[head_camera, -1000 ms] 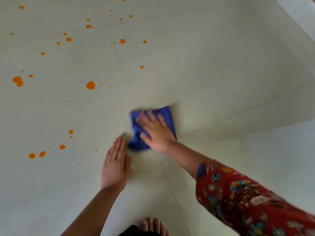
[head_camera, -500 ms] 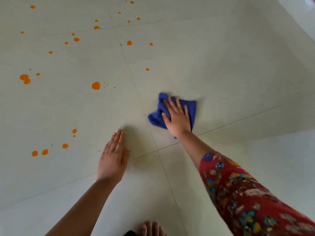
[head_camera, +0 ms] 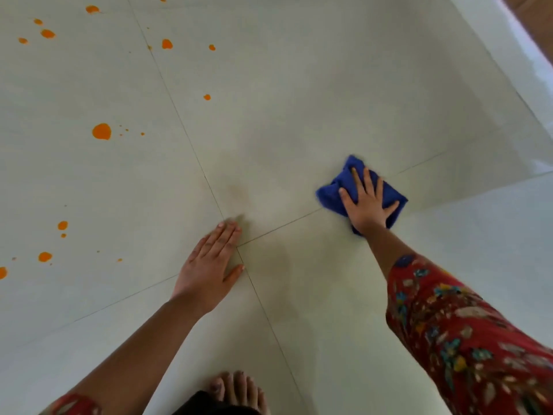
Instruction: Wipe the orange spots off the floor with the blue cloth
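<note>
A crumpled blue cloth (head_camera: pixel 335 190) lies on the pale tiled floor (head_camera: pixel 299 85) right of centre. My right hand (head_camera: pixel 366 203) presses flat on the cloth with fingers spread. My left hand (head_camera: pixel 209 265) rests flat on the floor near a crossing of tile joints, fingers straight and together. Several orange spots dot the left part of the floor: a large one (head_camera: pixel 101 131), small ones at the upper left (head_camera: pixel 48 33) and upper middle (head_camera: pixel 167 44), and a cluster at the lower left (head_camera: pixel 45 256). A faint smear shows on the tile (head_camera: pixel 239 190) between my hands.
My bare toes (head_camera: pixel 236 387) show at the bottom edge. A glossy white strip (head_camera: pixel 508 40) runs along the floor's right side, with a brown surface beyond it at the top right corner.
My right hand has slid the blue cloth to the right, away from my left hand and the spots. My left hand stays planted on the floor.
</note>
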Demonstrator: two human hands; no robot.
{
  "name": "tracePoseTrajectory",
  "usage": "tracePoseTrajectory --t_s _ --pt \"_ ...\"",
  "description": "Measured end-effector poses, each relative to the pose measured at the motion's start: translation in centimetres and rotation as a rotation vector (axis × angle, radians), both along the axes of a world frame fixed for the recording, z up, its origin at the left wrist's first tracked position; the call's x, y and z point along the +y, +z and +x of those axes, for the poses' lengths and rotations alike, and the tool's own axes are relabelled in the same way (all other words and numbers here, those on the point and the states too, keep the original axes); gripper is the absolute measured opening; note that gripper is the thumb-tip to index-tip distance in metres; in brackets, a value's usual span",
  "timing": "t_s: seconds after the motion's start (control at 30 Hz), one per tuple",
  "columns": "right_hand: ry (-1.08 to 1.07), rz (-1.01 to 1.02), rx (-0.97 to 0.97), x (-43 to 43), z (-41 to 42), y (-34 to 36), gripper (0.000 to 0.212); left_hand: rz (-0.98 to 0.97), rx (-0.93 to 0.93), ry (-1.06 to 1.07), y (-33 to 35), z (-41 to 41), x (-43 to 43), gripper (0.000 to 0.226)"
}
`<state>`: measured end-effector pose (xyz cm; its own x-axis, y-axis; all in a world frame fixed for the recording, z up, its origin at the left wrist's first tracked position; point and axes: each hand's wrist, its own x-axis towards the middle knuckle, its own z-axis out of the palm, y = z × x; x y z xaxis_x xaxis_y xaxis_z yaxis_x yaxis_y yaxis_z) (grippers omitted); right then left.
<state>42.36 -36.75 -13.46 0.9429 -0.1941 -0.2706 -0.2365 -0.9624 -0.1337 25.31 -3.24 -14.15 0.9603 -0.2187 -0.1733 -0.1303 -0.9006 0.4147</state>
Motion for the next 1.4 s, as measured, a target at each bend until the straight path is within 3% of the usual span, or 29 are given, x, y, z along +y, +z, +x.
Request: tracePoseTrajectory --t_s 0.2,0.27,0.33,0.4,0.43,0.57,0.6,0.67,0.73,0.8,0.87,0.97,1.03,1.1,1.2,1.33,1.4 --pt "-0.22 0.006 -0.063 0.8 -17.9 -0.6 0.075 0.016 -0.004 0.001 -0.6 -0.8 0.0 0.069" --pt "-0.021 0.005 -0.094 5.7 -23.3 -1.3 0.074 -0.004 -0.001 0.016 -0.5 -1.0 -0.1 0.067" --pt "0.406 0.038 -0.091 9.6 -25.8 -1.4 0.068 -0.027 0.006 0.036 -0.4 -1.5 -0.2 0.066" --pt "0.685 0.126 -0.102 9.3 -22.3 -1.3 0.064 -0.037 -0.002 0.062 -0.4 -2.1 0.0 0.065" --pt "0.665 0.128 -0.141 8.6 -19.4 -1.6 0.063 -0.04 -0.007 0.073 -0.4 -2.3 0.3 0.065" --pt "-0.003 -0.016 -0.19 8.9 -6.2 -0.6 0.077 -0.039 -0.04 0.081 -0.6 -2.9 1.6 0.064" --pt "-0.017 -0.017 -0.167 11.0 -5.0 -0.5 0.08 -0.045 -0.051 0.106 -0.6 -3.0 1.8 0.063" --pt "0.298 0.017 -0.153 16.1 -7.3 -0.7 0.074 -0.069 -0.067 0.18 -0.4 -2.9 2.5 0.06" --pt "0.787 0.082 -0.142 18.9 -14.8 -1.3 0.064 -0.082 -0.09 0.279 0.2 -3.1 3.8 0.058" --pt "1.065 0.179 -0.056 18.2 -19.7 -1.1 0.062 -0.097 -0.119 0.426 0.5 -3.6 5.5 0.057" --pt "1.042 0.156 -0.105 15.8 -17.5 -1.4 0.061 -0.102 -0.121 0.542 0.7 -4.8 6.8 0.058" --pt "0.555 0.004 -0.184 16.0 -9.1 -1.5 0.061 -0.091 -0.12 0.615 0.5 -7.3 8.5 0.058" --pt "0.365 -0.031 -0.158 19.7 -4.5 -0.6 0.068 -0.08 -0.121 0.657 0.3 -8.7 9.3 0.056" --pt "0.433 -0.001 -0.123 25.3 -3.5 -0.8 0.073 -0.078 -0.13 0.744 0.0 -9.7 10.3 0.057" --pt "0.758 0.073 -0.15 31.3 -9.2 -1.3 0.067 -0.114 -0.165 0.909 -0.1 -9.5 11.7 0.058" --pt "1.158 0.137 -0.125 26.1 -17.9 -1.3 0.064 -0.131 -0.181 0.956 0.8 -7.9 13.1 0.058" --pt "1.092 0.119 -0.177 22.6 -15.3 -1.7 0.063 -0.138 -0.193 0.94 1.3 -7.5 13.5 0.057"
